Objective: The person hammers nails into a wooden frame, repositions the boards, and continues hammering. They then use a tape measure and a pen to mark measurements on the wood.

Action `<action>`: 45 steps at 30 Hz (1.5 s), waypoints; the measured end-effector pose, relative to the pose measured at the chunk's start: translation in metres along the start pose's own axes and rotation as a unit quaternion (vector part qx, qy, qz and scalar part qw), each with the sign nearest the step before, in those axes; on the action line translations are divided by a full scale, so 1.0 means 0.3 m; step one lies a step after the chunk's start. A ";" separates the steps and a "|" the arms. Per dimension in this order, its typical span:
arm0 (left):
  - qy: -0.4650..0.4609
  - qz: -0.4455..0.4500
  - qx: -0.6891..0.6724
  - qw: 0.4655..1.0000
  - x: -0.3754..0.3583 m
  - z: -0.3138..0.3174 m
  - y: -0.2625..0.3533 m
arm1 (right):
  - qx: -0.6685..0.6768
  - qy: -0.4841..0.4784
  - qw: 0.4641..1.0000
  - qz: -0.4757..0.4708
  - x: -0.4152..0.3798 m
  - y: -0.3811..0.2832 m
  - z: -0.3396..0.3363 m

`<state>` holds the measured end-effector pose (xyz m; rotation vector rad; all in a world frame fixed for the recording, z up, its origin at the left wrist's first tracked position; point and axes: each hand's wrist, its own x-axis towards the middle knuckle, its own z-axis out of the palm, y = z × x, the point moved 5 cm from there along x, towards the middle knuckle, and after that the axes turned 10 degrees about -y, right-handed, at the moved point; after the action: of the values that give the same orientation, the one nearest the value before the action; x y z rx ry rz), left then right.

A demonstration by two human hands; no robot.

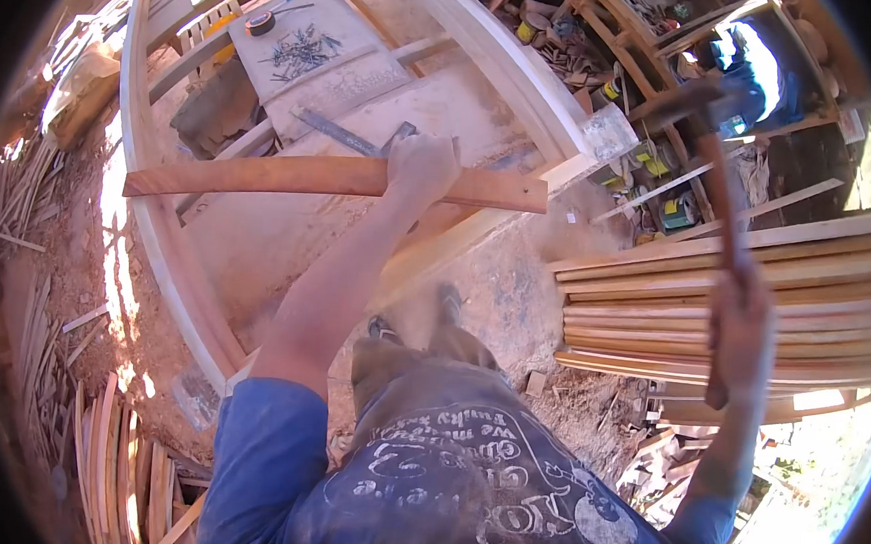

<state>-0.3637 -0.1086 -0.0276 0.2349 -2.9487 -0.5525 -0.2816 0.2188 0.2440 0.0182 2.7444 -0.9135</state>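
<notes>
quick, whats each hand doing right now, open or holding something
Left hand: closed on the reddish-brown board.
Right hand: closed around the handle of a raised hammer.

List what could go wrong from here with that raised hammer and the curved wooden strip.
A stray swing of the hammer, raised in the right hand, could hit the left hand gripping the wooden strip. 
Held by just one hand, the strip might twist or slip if struck. 
The loose nails might scatter if the wooden frame is jarred.
</notes>
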 end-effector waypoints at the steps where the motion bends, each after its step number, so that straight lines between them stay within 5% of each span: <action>1: 0.001 -0.001 -0.004 1.000 0.005 -0.001 -0.006 | 0.078 0.074 0.990 -0.090 -0.016 -0.059 -0.110; 6: -0.032 -0.019 -0.023 0.999 0.013 -0.015 -0.001 | 0.304 0.276 0.842 -0.350 0.077 -0.107 -0.093; 7: -0.032 -0.023 -0.032 0.999 0.005 -0.012 -0.006 | 0.352 0.209 0.864 -0.294 0.149 0.081 0.100; 8: -0.028 -0.024 -0.030 0.999 0.007 -0.013 -0.010 | 0.059 0.140 0.959 -0.240 0.144 0.175 0.300; 9: -0.025 -0.025 -0.027 0.999 0.007 -0.013 -0.012 | -0.243 0.088 0.937 -0.235 0.128 0.274 0.507; 10: -0.025 -0.025 -0.024 0.999 0.002 -0.009 -0.010 | -0.168 -0.093 0.974 -0.122 0.108 0.399 0.582; 13: -0.014 -0.023 -0.001 1.000 -0.001 -0.015 0.000 | -0.090 -0.124 0.987 -0.046 -0.020 0.210 0.310; 16: 0.009 0.000 -0.005 1.000 -0.005 -0.014 -0.002 | 0.024 0.115 0.993 0.006 -0.099 0.083 -0.028; 17: -0.003 -0.005 -0.010 1.000 -0.007 -0.014 -0.006 | 0.132 0.153 0.967 -0.152 -0.094 0.066 -0.145; 20: -0.025 -0.017 -0.028 0.999 0.006 -0.008 -0.005 | 0.299 0.245 0.852 -0.353 -0.072 -0.137 -0.192; 22: -0.021 -0.025 -0.044 0.999 0.005 0.002 -0.014 | 0.394 0.145 0.839 -0.346 0.016 -0.003 0.068; 23: -0.023 -0.019 -0.036 0.999 0.013 -0.005 -0.015 | 0.338 0.197 0.878 -0.275 0.068 0.158 0.270; 24: -0.026 -0.016 -0.029 0.999 0.015 -0.011 -0.014 | 0.141 0.118 0.960 -0.211 0.092 0.270 0.419; 25: -0.033 -0.016 -0.023 0.999 0.002 -0.009 -0.013 | -0.081 0.038 0.979 -0.181 0.108 0.385 0.573; 27: -0.048 -0.033 -0.039 0.998 -0.021 -0.007 -0.011 | -0.074 -0.057 0.990 -0.102 0.137 0.424 0.623; 33: -0.077 0.002 -0.089 0.993 0.029 0.038 -0.033 | -0.078 -0.079 0.990 -0.086 0.190 0.414 0.571; 37: -0.090 0.012 -0.204 0.975 0.156 -0.031 -0.265 | -0.015 -0.095 0.993 -0.061 0.210 0.483 0.657; 43: -0.091 -0.192 -0.071 0.975 0.446 -0.115 -1.014 | 0.018 -0.162 0.987 0.004 0.288 0.550 0.645; 45: -0.016 -0.261 -0.040 0.964 0.447 -0.113 -1.142 | 0.024 -0.171 0.985 0.009 0.301 0.529 0.632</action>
<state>-0.4459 -0.4595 -0.1090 1.0172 -2.8734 -0.7332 -0.3113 0.2284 -0.0174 -0.0968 2.4013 -0.8852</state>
